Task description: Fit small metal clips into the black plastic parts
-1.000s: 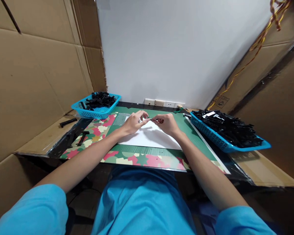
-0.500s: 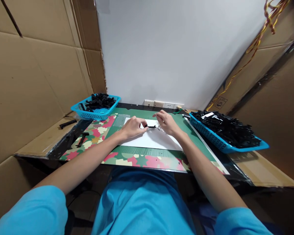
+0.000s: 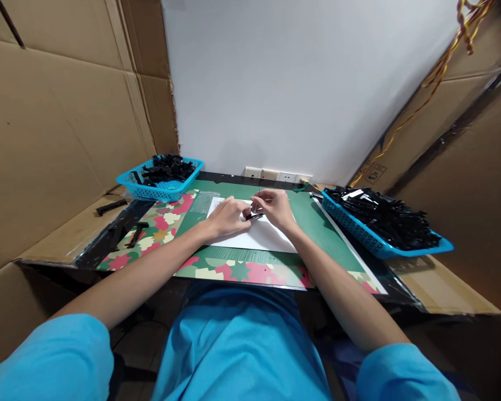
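Note:
My left hand (image 3: pixel 226 216) is closed on a small black plastic part (image 3: pixel 254 216) over a white sheet of paper (image 3: pixel 254 236) on the green mat (image 3: pixel 317 223). My right hand (image 3: pixel 275 207) is right beside it, its fingers pinched on a tiny thin piece I cannot make out, held at the black part. Both forearms stretch in from the near edge, and the fingertips nearly touch.
A blue basket of black parts (image 3: pixel 161 177) stands at the back left. A longer blue tray (image 3: pixel 384 225) heaped with black strips lies at the right. Loose black pieces (image 3: pixel 136 234) lie on the camouflage mat (image 3: pixel 242 272). Cardboard walls close in both sides; sockets (image 3: pixel 275 175) line the back.
My right hand came back from the far side of the sheet to the black part in my left hand. The view shifted slightly.

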Tool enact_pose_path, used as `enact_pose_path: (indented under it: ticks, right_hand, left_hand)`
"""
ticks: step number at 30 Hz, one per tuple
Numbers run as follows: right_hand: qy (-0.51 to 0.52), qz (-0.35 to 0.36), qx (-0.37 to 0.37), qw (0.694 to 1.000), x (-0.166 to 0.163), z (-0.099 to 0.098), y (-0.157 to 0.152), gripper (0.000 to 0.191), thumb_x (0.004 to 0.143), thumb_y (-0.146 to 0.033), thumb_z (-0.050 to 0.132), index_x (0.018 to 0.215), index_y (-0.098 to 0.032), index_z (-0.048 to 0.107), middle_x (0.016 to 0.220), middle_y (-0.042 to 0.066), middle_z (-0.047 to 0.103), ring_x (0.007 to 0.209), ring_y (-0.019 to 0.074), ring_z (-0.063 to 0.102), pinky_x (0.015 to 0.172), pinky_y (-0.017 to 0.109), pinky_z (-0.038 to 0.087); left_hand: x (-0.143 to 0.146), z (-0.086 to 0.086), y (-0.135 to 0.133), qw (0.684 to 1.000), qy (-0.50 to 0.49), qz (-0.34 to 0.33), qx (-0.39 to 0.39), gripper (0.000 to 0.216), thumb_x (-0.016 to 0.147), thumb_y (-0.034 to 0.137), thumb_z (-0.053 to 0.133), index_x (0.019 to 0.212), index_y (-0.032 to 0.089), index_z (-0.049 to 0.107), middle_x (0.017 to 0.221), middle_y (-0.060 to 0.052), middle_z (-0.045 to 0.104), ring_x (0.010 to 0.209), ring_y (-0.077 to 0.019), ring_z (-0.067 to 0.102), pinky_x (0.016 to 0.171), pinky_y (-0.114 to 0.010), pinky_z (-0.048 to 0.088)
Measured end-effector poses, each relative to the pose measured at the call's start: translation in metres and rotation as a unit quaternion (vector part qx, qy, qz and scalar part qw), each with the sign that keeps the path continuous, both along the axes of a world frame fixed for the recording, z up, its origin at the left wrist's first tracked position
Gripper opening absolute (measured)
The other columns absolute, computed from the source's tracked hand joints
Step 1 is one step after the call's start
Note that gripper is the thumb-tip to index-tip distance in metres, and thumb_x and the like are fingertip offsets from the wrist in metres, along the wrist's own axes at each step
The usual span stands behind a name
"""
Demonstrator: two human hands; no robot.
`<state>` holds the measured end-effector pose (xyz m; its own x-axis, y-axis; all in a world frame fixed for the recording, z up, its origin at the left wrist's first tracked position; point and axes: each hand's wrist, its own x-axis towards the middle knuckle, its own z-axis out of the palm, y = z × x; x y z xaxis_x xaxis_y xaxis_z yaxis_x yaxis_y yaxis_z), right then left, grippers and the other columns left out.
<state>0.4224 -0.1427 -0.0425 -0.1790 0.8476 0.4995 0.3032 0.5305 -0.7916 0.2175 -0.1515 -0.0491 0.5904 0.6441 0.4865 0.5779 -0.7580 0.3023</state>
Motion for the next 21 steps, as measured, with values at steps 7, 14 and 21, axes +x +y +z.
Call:
enact_pose_path:
  ticks: [7, 14, 21]
  right_hand:
    - [-0.036, -0.044, 0.033, 0.998, -0.0048, -0.0027, 0.0003, 0.039, 0.090, -0.055, 0.079, 0.079, -0.017, 0.077, 0.076, 0.010, 0.078, 0.069, 0.0235, 0.075, 0.062, 0.030, 0.057]
    - [-0.061, -0.056, 0.061, 0.995, -0.0070, -0.0019, -0.0033, 0.038, 0.092, -0.051, 0.076, 0.074, -0.018, 0.074, 0.068, 0.007, 0.074, 0.062, 0.0194, 0.069, 0.060, 0.027, 0.050]
    - [-0.112, -0.067, 0.095, 0.987, -0.0067, 0.0027, -0.0089, 0.042, 0.095, -0.049, 0.071, 0.070, -0.016, 0.074, 0.062, 0.004, 0.066, 0.060, 0.0156, 0.056, 0.057, 0.026, 0.040]
  left_hand:
    - [0.0011, -0.0029, 0.0007, 1.000, -0.002, -0.002, 0.010, 0.004, 0.082, 0.023, 0.071, 0.079, 0.021, 0.069, 0.081, -0.003, 0.075, 0.074, -0.0217, 0.066, 0.090, -0.041, 0.048]
    - [0.0019, -0.0021, -0.0051, 1.000, -0.015, 0.013, 0.011, 0.004, 0.083, 0.022, 0.071, 0.079, 0.020, 0.071, 0.085, -0.006, 0.078, 0.078, -0.0236, 0.068, 0.083, -0.039, 0.049]
    - [0.0040, -0.0048, -0.0036, 0.998, -0.057, -0.004, -0.005, 0.010, 0.079, 0.018, 0.069, 0.070, 0.020, 0.068, 0.076, -0.005, 0.075, 0.072, -0.0210, 0.067, 0.074, -0.034, 0.048]
